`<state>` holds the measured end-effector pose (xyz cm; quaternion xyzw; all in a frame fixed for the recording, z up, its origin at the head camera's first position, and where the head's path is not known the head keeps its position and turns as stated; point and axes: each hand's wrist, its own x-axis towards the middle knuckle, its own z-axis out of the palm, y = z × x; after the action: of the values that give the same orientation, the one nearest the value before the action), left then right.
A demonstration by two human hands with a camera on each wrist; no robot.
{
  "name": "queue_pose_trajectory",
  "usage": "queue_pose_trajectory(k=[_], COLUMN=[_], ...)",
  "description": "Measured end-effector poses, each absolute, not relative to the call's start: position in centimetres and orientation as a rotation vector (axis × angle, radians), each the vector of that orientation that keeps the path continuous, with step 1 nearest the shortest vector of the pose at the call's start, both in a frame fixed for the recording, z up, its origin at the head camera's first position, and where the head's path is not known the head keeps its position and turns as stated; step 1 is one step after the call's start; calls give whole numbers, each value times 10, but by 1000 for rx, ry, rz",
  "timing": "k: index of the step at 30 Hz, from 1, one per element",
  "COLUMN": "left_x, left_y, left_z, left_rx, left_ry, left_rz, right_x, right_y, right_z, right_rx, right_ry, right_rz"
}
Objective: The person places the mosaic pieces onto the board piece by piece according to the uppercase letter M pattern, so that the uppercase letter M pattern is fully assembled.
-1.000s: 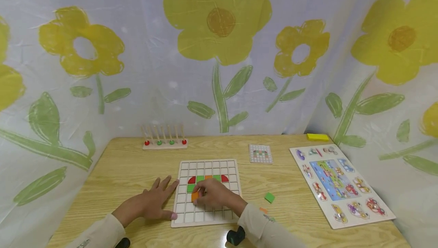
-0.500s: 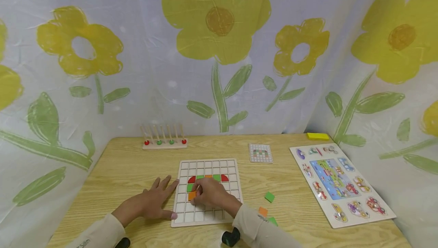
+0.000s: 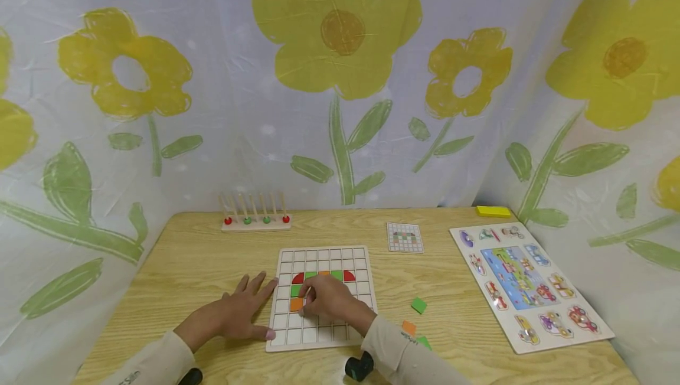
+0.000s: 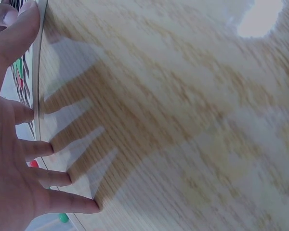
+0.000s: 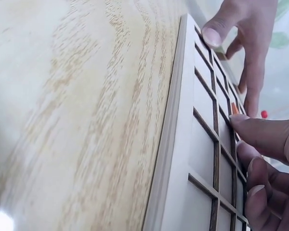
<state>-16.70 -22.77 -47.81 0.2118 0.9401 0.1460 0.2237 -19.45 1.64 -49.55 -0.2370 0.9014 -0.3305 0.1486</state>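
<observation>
Orange tile (image 3: pixel 296 304) now sits farther left on the grid board (image 3: pixel 321 255), seemingly almost placed, its edge pinched in the nearly closed right grip (image 3: pixel 330 299) while the left grip (image 3: pixel 240 313) lies spread.

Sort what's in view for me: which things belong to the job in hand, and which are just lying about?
Belongs to the job:
grid board, left hand at its edge
orange tile, touched by the right hand
laid tiles, red and green
loose tiles beside it, probably
pattern card, probably, given its grid

Just lying about, it seems:
peg rack
picture puzzle board
yellow block
</observation>
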Motion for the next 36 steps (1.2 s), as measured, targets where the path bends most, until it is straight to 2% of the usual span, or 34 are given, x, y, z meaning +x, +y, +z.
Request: queue_pose_trajectory(k=[36], left_x=[-168], left_y=[-229], left_z=[-483], left_rx=[577], left_ry=[2603], left_rz=[396], right_x=[-195], right_y=[14], right_z=[-494], right_rx=[-703], right_ry=[2630], right_rz=[-913])
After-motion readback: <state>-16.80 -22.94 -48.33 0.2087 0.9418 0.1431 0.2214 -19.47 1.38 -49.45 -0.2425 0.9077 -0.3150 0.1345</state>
